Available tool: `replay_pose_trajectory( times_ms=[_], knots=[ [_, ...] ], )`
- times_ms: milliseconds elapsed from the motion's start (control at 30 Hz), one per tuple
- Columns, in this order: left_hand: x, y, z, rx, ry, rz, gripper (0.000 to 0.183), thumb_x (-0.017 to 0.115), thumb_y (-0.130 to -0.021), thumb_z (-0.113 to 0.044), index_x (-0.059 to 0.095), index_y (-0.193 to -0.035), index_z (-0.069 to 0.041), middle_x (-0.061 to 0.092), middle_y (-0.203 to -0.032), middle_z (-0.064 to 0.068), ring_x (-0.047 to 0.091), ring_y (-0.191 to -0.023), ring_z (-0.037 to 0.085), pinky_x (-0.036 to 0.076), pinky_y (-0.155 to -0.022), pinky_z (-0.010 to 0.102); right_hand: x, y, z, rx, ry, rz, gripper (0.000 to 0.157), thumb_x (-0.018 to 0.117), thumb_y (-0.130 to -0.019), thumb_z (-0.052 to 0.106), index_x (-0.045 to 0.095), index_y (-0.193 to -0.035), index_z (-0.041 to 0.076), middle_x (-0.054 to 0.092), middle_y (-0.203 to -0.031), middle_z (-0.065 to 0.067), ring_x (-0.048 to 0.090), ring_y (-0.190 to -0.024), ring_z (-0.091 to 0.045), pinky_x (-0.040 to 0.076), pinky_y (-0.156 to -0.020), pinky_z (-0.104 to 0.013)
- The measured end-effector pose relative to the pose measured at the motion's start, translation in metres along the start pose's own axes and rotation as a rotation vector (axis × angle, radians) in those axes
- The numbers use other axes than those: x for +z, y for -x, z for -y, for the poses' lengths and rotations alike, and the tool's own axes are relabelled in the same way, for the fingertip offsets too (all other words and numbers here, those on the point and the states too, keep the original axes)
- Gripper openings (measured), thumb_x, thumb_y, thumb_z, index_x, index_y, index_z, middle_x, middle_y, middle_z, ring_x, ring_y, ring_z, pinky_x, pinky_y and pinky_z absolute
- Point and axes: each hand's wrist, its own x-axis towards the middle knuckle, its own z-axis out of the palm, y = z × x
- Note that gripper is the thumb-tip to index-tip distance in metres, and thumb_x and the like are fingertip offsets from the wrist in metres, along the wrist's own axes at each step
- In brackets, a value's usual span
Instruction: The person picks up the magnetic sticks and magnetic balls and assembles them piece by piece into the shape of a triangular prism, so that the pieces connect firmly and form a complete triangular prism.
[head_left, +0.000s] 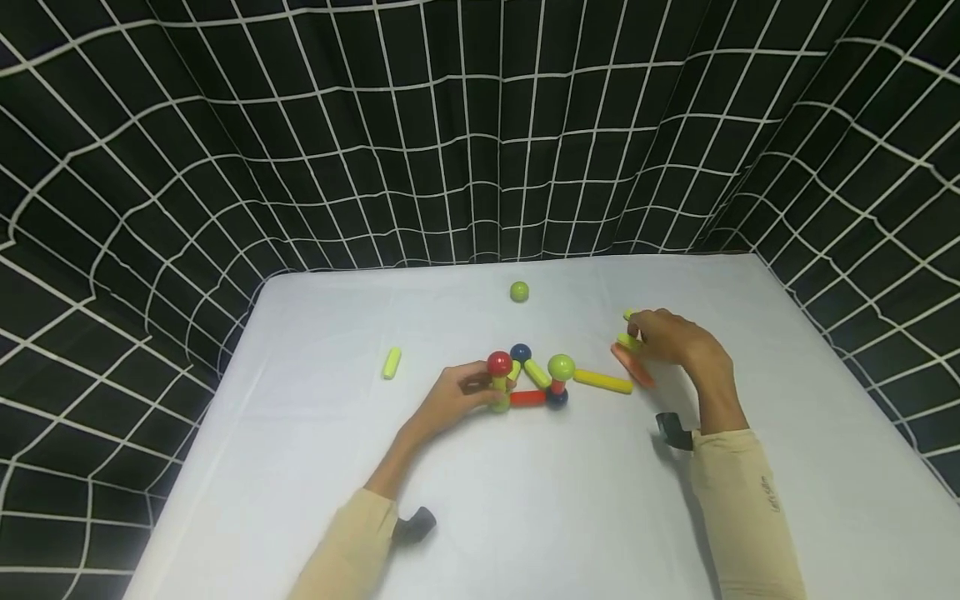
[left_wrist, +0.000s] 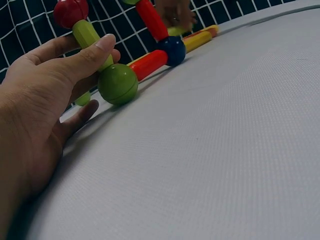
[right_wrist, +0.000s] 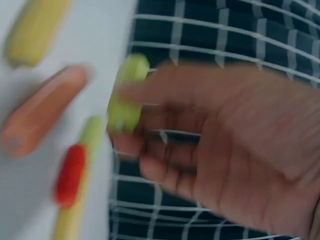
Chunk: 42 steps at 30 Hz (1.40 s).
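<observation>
My left hand [head_left: 448, 398] holds an upright lime-green stick [left_wrist: 86, 34] between thumb and fingers. A red ball [head_left: 499, 362] tops this stick, and a green ball [left_wrist: 117, 84] sits at its foot. From that ball a red stick [head_left: 528, 398] runs to a blue ball [head_left: 557, 397], above which a short red stick carries another green ball [head_left: 561, 367]. Behind, a second blue ball [head_left: 521, 352] meets two lime sticks. At the right, my right hand [head_left: 671, 337] pinches a short lime-green stick [right_wrist: 134, 65] above the table, near an orange stick [right_wrist: 45, 110].
A yellow stick [head_left: 603, 381] lies between the joined pieces and the orange stick. One loose green ball [head_left: 519, 291] rests toward the back of the white table [head_left: 525, 517]. A lime stick [head_left: 392, 362] lies at the left. Black netted-pattern cloth [head_left: 480, 150] surrounds the back and sides.
</observation>
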Motion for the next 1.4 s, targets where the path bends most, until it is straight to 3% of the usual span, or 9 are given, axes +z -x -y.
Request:
replay_pose_trajectory(
  times_ms=[133,267,467,767,933,1167,1333,1400],
  knots=[
    [0.002,0.001,0.003,0.015,-0.012,-0.004,0.035,0.077,-0.095,-0.019,0.071,-0.129,-0.014,0.079,-0.122,0.003,0.072,-0.121,0.019,0.057,-0.106,0.034,-0.012,0.018,0.029,-0.261,-0.123,-0.127,0.027,0.073,-0.093,0.008,0.071,-0.118,0.0,0.071,-0.096,-0.007,0.061,-0.085,-0.018,0.054,-0.075,-0.034],
    [0.002,0.002,0.002,0.019,-0.021,-0.002,0.036,0.077,-0.095,-0.019,0.071,-0.13,-0.014,0.078,-0.123,0.004,0.072,-0.122,0.019,0.058,-0.104,0.034,-0.012,0.034,0.07,-0.445,-0.133,-0.222,0.025,0.077,-0.089,0.007,0.076,-0.114,0.009,0.073,-0.098,0.001,0.062,-0.09,-0.014,0.056,-0.08,-0.032],
    [0.002,0.003,0.0,0.024,0.005,-0.008,0.036,0.078,-0.093,-0.015,0.072,-0.128,-0.012,0.079,-0.122,0.006,0.074,-0.118,0.02,0.058,-0.104,0.034,0.005,0.032,0.108,-0.58,-0.082,-0.176,0.023,0.079,-0.088,0.007,0.078,-0.109,0.016,0.071,-0.095,0.009,0.058,-0.091,-0.014,0.054,-0.079,-0.027],
    [0.002,0.002,-0.002,0.024,0.038,-0.008,0.033,0.078,-0.092,-0.012,0.074,-0.125,-0.009,0.079,-0.119,0.01,0.076,-0.114,0.021,0.058,-0.104,0.034,0.015,0.028,0.117,-0.538,0.042,-0.223,0.023,0.085,-0.083,0.007,0.079,-0.104,0.013,0.069,-0.089,0.007,0.052,-0.086,-0.013,0.05,-0.076,-0.027],
    [0.001,0.002,-0.001,0.027,0.062,0.006,0.035,0.077,-0.093,-0.012,0.073,-0.128,-0.01,0.079,-0.12,0.009,0.076,-0.112,0.019,0.058,-0.105,0.034,0.015,0.026,0.116,-0.563,0.084,-0.233,0.026,0.086,-0.083,0.006,0.079,-0.108,0.012,0.067,-0.089,0.007,0.052,-0.088,-0.014,0.049,-0.077,-0.029],
    [0.0,0.0,0.001,0.046,-0.037,-0.047,0.04,0.081,-0.091,-0.017,0.072,-0.13,-0.015,0.078,-0.123,0.003,0.073,-0.117,0.017,0.057,-0.105,0.032,0.009,0.025,0.111,-0.554,-0.006,-0.202,0.025,0.078,-0.094,0.014,0.076,-0.119,0.013,0.073,-0.108,0.003,0.06,-0.1,-0.02,0.055,-0.086,-0.034],
    [-0.001,-0.001,0.003,0.076,-0.117,-0.087,0.038,0.084,-0.088,-0.018,0.073,-0.125,-0.018,0.076,-0.119,0.001,0.07,-0.109,0.014,0.058,-0.099,0.03,-0.001,0.026,0.093,-0.431,-0.041,-0.229,0.023,0.066,-0.101,0.008,0.071,-0.123,0.007,0.073,-0.104,-0.004,0.063,-0.097,-0.02,0.058,-0.088,-0.04],
    [-0.001,-0.001,0.003,0.076,-0.126,-0.076,0.036,0.085,-0.087,-0.016,0.074,-0.122,-0.018,0.076,-0.115,-0.001,0.069,-0.105,0.012,0.058,-0.096,0.028,-0.004,0.026,0.082,-0.335,-0.036,-0.151,0.026,0.064,-0.1,0.005,0.068,-0.126,0.004,0.072,-0.096,-0.008,0.065,-0.08,-0.019,0.058,-0.083,-0.039]
  ],
)
